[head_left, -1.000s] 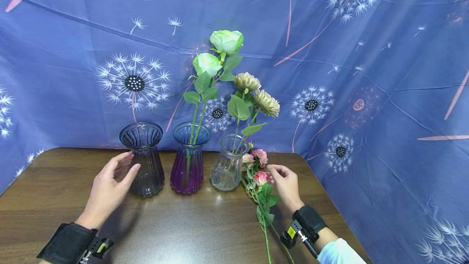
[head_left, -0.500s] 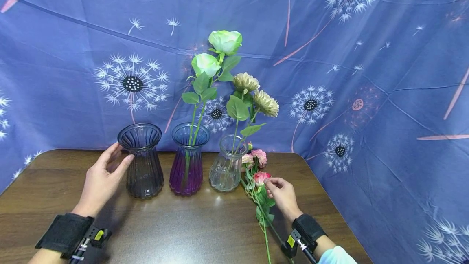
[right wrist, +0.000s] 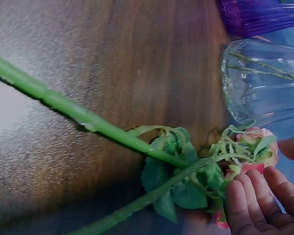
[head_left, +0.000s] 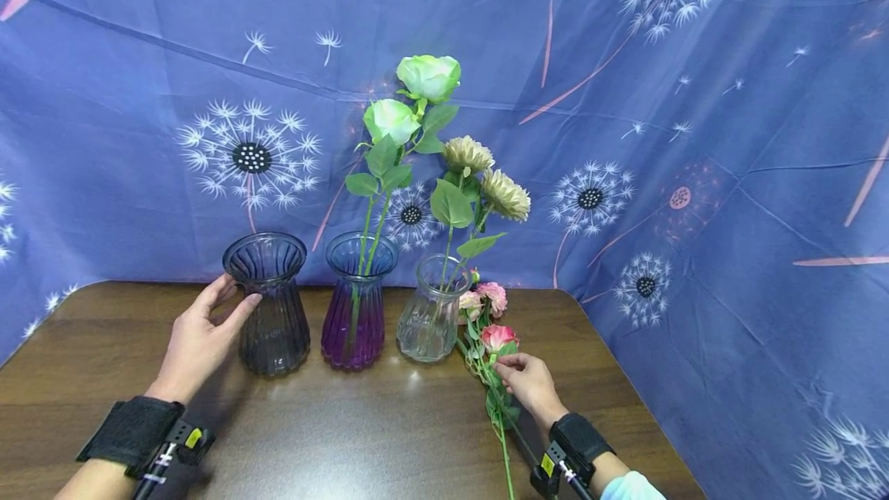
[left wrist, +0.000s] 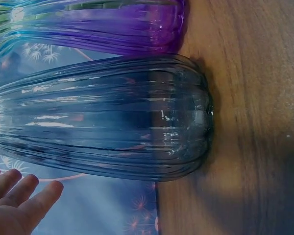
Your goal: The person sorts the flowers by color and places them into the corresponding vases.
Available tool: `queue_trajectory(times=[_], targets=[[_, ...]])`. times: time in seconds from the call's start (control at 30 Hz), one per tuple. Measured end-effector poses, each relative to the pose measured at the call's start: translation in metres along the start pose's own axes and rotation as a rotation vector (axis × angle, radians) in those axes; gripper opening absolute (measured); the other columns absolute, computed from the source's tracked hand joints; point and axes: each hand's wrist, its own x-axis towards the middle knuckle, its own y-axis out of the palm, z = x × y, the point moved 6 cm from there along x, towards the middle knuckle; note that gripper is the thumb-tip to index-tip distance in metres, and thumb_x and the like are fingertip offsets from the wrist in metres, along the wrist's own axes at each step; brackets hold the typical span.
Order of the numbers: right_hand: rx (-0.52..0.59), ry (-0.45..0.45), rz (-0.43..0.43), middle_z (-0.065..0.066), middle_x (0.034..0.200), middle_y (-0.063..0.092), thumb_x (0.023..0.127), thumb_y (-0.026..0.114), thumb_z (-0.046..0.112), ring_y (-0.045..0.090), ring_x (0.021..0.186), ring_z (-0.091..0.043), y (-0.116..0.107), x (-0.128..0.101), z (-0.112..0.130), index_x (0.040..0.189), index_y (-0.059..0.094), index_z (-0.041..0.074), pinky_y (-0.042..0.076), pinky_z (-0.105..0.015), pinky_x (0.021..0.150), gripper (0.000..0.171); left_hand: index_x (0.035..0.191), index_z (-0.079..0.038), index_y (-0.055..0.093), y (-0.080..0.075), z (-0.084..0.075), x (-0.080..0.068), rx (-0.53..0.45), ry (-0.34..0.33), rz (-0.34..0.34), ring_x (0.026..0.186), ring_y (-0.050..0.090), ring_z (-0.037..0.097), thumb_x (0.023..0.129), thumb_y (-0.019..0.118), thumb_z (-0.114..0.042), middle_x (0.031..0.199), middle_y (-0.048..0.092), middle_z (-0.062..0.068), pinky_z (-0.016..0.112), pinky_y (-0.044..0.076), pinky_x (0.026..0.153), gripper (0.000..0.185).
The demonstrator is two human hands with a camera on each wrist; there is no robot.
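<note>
At the left we see the left hand (head_left: pixel 201 338) held up beside the grey vase (head_left: pixel 267 303), fingers straight and spread, gripping nothing. In the head view the thumb and fingertips lie against the vase's neck just under the flared rim; in the left wrist view the fingers (left wrist: pixel 19 196) show apart from the glass (left wrist: pixel 112 122), so we cannot tell for certain that they touch it. The grey vase stands upright on the wooden table (head_left: pixel 347 438) near its back edge and holds no stems.

Just to its right stands the purple vase (head_left: pixel 357 303), upright, with two green roses (head_left: pixel 410 103) rising from it on leafy stems. Next in the row comes the clear vase (head_left: pixel 432 311), holding two beige flowers (head_left: pixel 489 176).

Right of the clear vase, the pink flowers (head_left: pixel 493 322) lie on the table, blooms close to the vase's foot, stems running toward the table's front edge. The right hand (head_left: pixel 531 384) rests over this spray, its fingers curled about the leaves and stem just below the nearest pink bloom. The right wrist view shows the fingertips (right wrist: pixel 250 196) closing on the flower head, with the stems (right wrist: pixel 88 122) lying flat on the wood.

Behind everything hangs a blue cloth (head_left: pixel 694 176) printed with dandelions.
</note>
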Motion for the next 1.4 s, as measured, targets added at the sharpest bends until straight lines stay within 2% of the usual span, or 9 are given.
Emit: queue_trajectory(times=[0.13,0.23,0.3,0.4,0.53,0.7,1.13,1.27,1.4], targets=[[-0.027,-0.020,0.005,-0.004,0.073,0.062,0.082,0.066,0.011,0.055,0.058,-0.011,0.000,-0.001,-0.002,0.098,0.066,-0.006,0.045,-0.018,0.049,0.023,0.137,-0.005,0.045,0.001,0.001,0.000,0.003,0.014,-0.018,0.114,0.054,0.037,0.091,0.062,-0.030,0.127,0.057,0.023,-0.006,0.037,0.074,0.055],[-0.067,-0.040,0.018,-0.002,0.070,0.060,0.080,0.067,0.010,0.052,0.055,-0.009,0.001,-0.001,-0.003,0.097,0.066,-0.006,0.043,-0.020,0.048,0.024,0.136,-0.006,0.047,0.001,0.003,0.000,0.005,0.013,-0.032,0.112,0.057,0.015,0.090,0.063,-0.029,0.125,0.059,0.023,-0.005,0.038,0.074,0.053],[-0.098,-0.051,0.028,-0.002,0.069,0.059,0.079,0.068,0.009,0.050,0.054,-0.008,0.002,-0.002,-0.004,0.096,0.067,-0.006,0.043,-0.020,0.049,0.023,0.135,-0.006,0.048,0.001,0.003,-0.001,0.003,0.013,-0.039,0.107,0.055,-0.002,0.090,0.063,-0.029,0.123,0.059,0.024,-0.006,0.037,0.073,0.052],[-0.141,-0.066,0.036,-0.003,0.071,0.062,0.077,0.069,0.009,0.051,0.058,-0.009,0.004,-0.002,-0.006,0.093,0.067,-0.005,0.044,-0.022,0.051,0.021,0.134,-0.006,0.050,0.001,0.004,-0.001,0.001,0.014,-0.051,0.100,0.049,-0.014,0.090,0.063,-0.029,0.121,0.061,0.024,-0.006,0.036,0.073,0.051],[-0.177,-0.080,0.038,-0.006,0.075,0.065,0.076,0.069,0.008,0.053,0.063,-0.010,0.007,-0.002,-0.009,0.091,0.068,-0.004,0.044,-0.023,0.055,0.019,0.131,-0.006,0.052,0.003,0.003,-0.002,0.016,0.006,-0.068,0.102,0.053,-0.007,0.090,0.062,-0.030,0.121,0.061,0.022,-0.005,0.037,0.072,0.048],[-0.209,-0.077,0.032,-0.007,0.077,0.068,0.074,0.068,0.006,0.056,0.068,-0.011,0.011,-0.003,-0.013,0.087,0.069,-0.003,0.045,-0.024,0.058,0.015,0.127,-0.006,0.056,0.005,0.005,-0.004,0.032,0.002,-0.077,0.097,0.045,-0.020,0.091,0.061,-0.032,0.120,0.062,0.020,-0.005,0.036,0.072,0.045],[-0.329,0.008,0.029,-0.011,0.083,0.068,0.073,0.073,0.005,0.060,0.076,-0.019,0.016,0.003,-0.018,0.081,0.070,0.001,0.047,-0.027,0.060,0.009,0.125,-0.002,0.056,0.007,0.003,-0.005,-0.009,0.052,-0.089,0.092,0.037,-0.030,0.091,0.061,-0.026,0.117,0.063,0.024,-0.007,0.034,0.073,0.042],[-0.356,0.001,0.020,-0.011,0.081,0.068,0.071,0.075,0.005,0.060,0.075,-0.020,0.017,0.004,-0.015,0.077,0.070,0.001,0.047,-0.028,0.059,0.009,0.124,-0.003,0.056,0.008,0.004,-0.005,-0.002,0.052,-0.093,0.093,0.038,-0.029,0.092,0.061,-0.027,0.117,0.063,0.022,-0.007,0.034,0.074,0.041],[-0.392,-0.044,0.012,-0.010,0.077,0.067,0.068,0.076,0.005,0.059,0.071,-0.019,0.018,0.003,-0.009,0.074,0.069,0.002,0.046,-0.029,0.058,0.009,0.125,-0.004,0.056,0.008,0.006,-0.004,0.018,0.050,-0.092,0.093,0.037,-0.029,0.092,0.059,-0.029,0.117,0.064,0.021,-0.006,0.034,0.073,0.041]])
